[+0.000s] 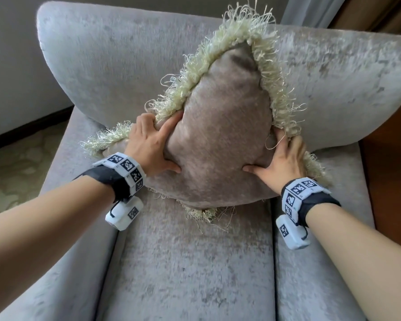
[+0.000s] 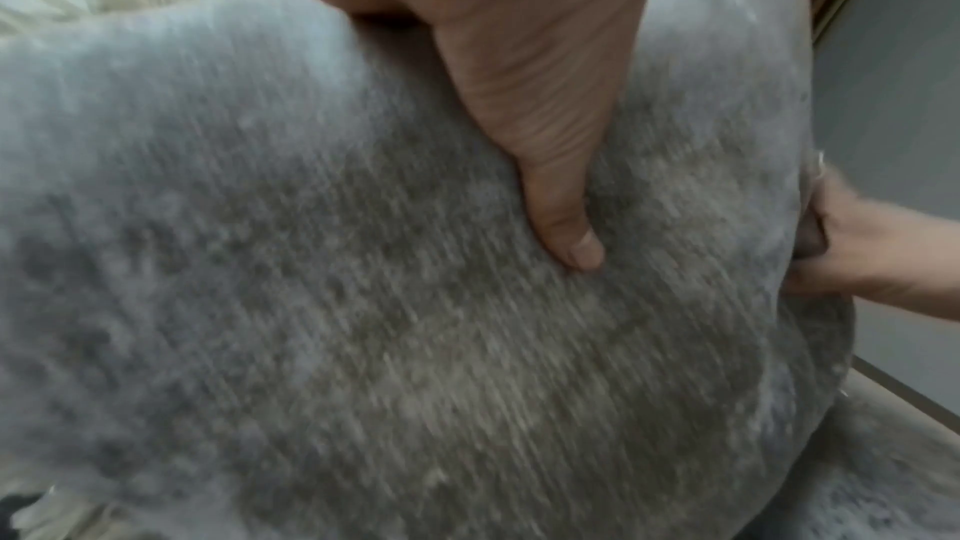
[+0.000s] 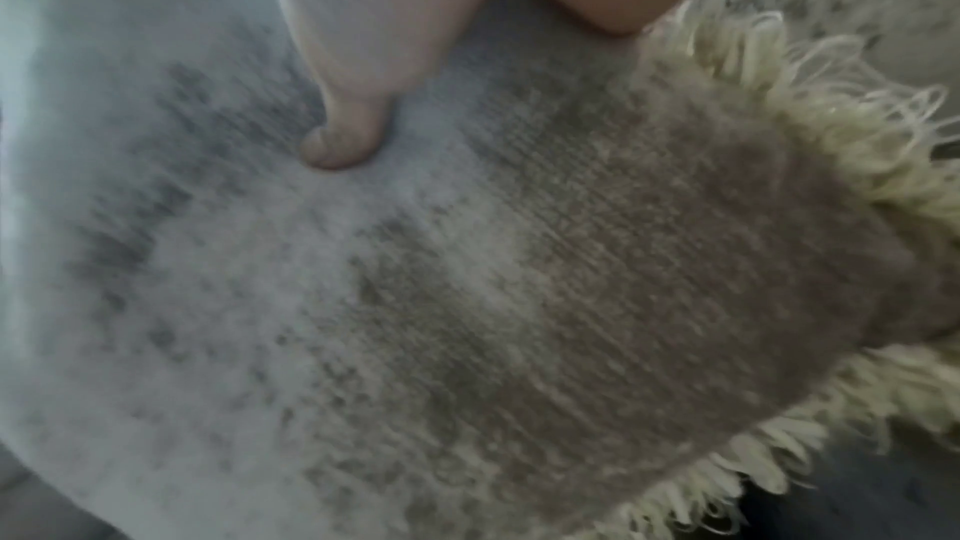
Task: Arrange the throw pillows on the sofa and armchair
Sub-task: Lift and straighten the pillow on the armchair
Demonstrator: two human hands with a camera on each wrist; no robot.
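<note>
A taupe throw pillow [image 1: 222, 135] with a pale cream fringe stands on one corner on the grey armchair [image 1: 195, 262], leaning against its backrest [image 1: 116, 66]. My left hand [image 1: 152, 144] grips the pillow's left edge, thumb pressed into its front and fingers curled behind. My right hand [image 1: 280, 161] grips the right edge the same way. The left wrist view shows my left thumb [image 2: 561, 187] sunk into the pillow [image 2: 364, 282]. In the right wrist view my right thumb [image 3: 353, 105] presses the pillow [image 3: 519, 282] beside its fringe.
The armchair's two padded arms [image 1: 56, 262] flank the seat cushion. A patterned carpet [image 1: 16, 163] and a grey wall lie to the left. Wooden flooring [image 1: 389, 158] and a curtain [image 1: 306, 10] are on the right.
</note>
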